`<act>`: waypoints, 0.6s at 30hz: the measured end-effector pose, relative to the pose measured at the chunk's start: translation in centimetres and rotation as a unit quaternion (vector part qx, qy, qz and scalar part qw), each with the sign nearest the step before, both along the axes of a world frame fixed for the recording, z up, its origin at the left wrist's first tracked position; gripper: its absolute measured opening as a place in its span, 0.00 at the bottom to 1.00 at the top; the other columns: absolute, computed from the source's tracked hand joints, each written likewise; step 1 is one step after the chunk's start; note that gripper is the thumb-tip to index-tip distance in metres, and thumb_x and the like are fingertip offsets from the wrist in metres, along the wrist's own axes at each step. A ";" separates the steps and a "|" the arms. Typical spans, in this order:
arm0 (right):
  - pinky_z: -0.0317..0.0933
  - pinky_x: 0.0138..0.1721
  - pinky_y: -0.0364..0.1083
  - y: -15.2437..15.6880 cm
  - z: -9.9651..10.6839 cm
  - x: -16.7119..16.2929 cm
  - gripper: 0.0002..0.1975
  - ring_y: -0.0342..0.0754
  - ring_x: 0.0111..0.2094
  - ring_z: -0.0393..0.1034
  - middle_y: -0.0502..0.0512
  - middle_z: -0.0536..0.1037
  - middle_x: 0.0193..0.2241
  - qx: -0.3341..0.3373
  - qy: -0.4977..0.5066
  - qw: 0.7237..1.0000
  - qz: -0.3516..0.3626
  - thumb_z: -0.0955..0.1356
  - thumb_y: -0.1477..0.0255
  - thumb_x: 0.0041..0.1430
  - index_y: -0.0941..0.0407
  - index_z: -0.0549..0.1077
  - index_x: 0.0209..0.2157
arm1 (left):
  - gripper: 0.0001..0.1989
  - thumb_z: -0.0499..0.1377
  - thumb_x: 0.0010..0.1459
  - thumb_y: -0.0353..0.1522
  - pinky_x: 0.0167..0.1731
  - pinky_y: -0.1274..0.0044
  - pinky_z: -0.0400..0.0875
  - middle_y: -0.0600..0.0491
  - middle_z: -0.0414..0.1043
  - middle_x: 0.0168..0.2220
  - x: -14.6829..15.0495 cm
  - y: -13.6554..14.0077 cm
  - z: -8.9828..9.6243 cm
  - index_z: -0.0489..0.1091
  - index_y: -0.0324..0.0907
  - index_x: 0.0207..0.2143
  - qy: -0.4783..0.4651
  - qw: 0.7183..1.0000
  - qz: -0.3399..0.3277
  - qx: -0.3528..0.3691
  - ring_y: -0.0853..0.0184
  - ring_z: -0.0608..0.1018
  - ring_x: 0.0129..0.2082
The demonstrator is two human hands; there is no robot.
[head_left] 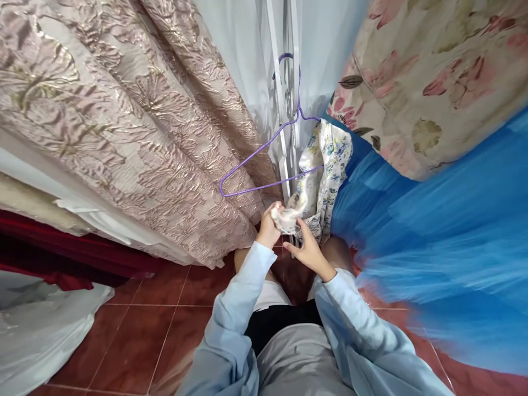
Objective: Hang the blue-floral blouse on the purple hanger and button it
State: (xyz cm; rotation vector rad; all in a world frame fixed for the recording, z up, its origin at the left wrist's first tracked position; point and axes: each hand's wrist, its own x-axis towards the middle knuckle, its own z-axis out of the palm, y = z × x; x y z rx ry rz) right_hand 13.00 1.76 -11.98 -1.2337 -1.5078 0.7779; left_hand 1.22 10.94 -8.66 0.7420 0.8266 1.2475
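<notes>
A white garment [336, 157] with a blue and yellow floral print hangs by one side from the right arm of a purple clothes hanger [258, 151]. The hanger's left arm is bare, and its hook loops over a white metal rack [275, 60]. My left hand [270, 226] is closed on a bunched end of the garment, below the hanger. Just to the right, my right hand [306, 247] has its thumb and fingers apart, with the fingertips by the fabric's lower edge. Motion blurs the cloth between the hands.
A pink and gold brocade cloth [165, 137] hangs at the left, with white, cream and dark red fabrics [49, 247] beyond it. Blue tulle [412, 242] and a floral cloth [437, 82] hang at the right. The floor [144, 324] is red tile.
</notes>
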 end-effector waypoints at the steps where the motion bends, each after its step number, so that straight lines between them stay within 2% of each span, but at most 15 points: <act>1: 0.56 0.65 0.59 0.0 0.4 -0.3 0.35 0.62 0.62 0.64 0.66 0.70 0.60 0.001 0.004 1.000 0.005 0.74 0.66 0.53 0.56 0.65 0.62 | 0.13 0.62 0.61 0.41 0.38 0.76 0.75 0.54 0.74 0.29 0.6 -1.1 0.5 0.72 0.40 0.35 0.037 0.998 -0.020 0.042 0.68 0.77 0.30; 3: 0.60 0.61 0.59 0.3 1.3 -0.3 0.27 0.61 0.56 0.70 0.64 0.77 0.52 0.002 0.038 0.999 -0.016 0.72 0.67 0.54 0.56 0.70 0.56 | 0.13 0.62 0.62 0.41 0.38 0.77 0.73 0.53 0.74 0.32 1.6 -2.9 2.0 0.73 0.40 0.37 0.121 0.978 -0.073 0.151 0.68 0.77 0.32; 6: 0.64 0.55 0.57 1.1 2.6 1.3 0.18 0.58 0.48 0.74 0.62 0.79 0.45 0.012 0.113 0.987 -0.112 0.69 0.68 0.57 0.56 0.74 0.49 | 0.11 0.60 0.65 0.38 0.47 0.74 0.72 0.48 0.77 0.41 1.9 -4.4 4.7 0.74 0.41 0.42 0.240 0.909 -0.155 0.302 0.64 0.79 0.41; 8: 0.65 0.52 0.54 1.5 3.5 3.3 0.17 0.56 0.46 0.73 0.61 0.79 0.46 0.023 0.131 0.978 -0.159 0.69 0.68 0.56 0.56 0.74 0.47 | 0.10 0.58 0.66 0.34 0.54 0.70 0.69 0.46 0.77 0.48 1.6 -4.5 5.9 0.74 0.41 0.46 0.285 0.866 -0.167 0.375 0.61 0.77 0.49; 10: 0.66 0.47 0.51 1.4 4.2 5.5 0.14 0.54 0.42 0.73 0.59 0.80 0.42 0.024 0.115 0.980 -0.159 0.69 0.70 0.55 0.56 0.75 0.44 | 0.13 0.56 0.64 0.27 0.60 0.67 0.65 0.45 0.75 0.53 1.2 -4.2 6.0 0.73 0.42 0.49 0.323 0.833 -0.158 0.421 0.59 0.75 0.55; 12: 0.64 0.43 0.48 0.9 5.1 7.0 0.10 0.51 0.38 0.72 0.55 0.80 0.36 0.009 0.089 0.989 -0.115 0.67 0.72 0.55 0.57 0.76 0.39 | 0.22 0.54 0.58 0.20 0.63 0.64 0.61 0.45 0.73 0.56 1.0 -3.8 5.2 0.73 0.43 0.52 0.354 0.810 -0.151 0.443 0.59 0.71 0.60; 14: 0.63 0.40 0.47 0.1 6.4 7.8 0.08 0.50 0.35 0.71 0.54 0.80 0.33 -0.015 0.062 0.997 -0.031 0.66 0.73 0.55 0.57 0.77 0.36 | 0.27 0.55 0.54 0.18 0.65 0.62 0.59 0.45 0.71 0.59 1.1 -3.6 3.9 0.71 0.44 0.55 0.363 0.802 -0.161 0.446 0.57 0.69 0.62; 16: 0.63 0.39 0.46 -0.7 8.1 8.1 0.08 0.50 0.34 0.71 0.53 0.81 0.33 -0.048 0.030 0.995 0.085 0.67 0.73 0.56 0.57 0.79 0.34 | 0.23 0.60 0.54 0.22 0.63 0.62 0.62 0.43 0.71 0.58 1.5 -3.6 2.5 0.72 0.43 0.54 0.332 0.817 -0.180 0.436 0.55 0.71 0.61; 18: 0.63 0.37 0.45 -1.2 10.3 8.5 0.07 0.49 0.32 0.71 0.53 0.81 0.32 -0.078 -0.005 0.980 0.186 0.68 0.72 0.58 0.57 0.79 0.33 | 0.15 0.64 0.56 0.29 0.56 0.65 0.69 0.41 0.76 0.51 1.7 -3.9 1.3 0.75 0.39 0.47 0.289 0.841 -0.223 0.400 0.55 0.76 0.53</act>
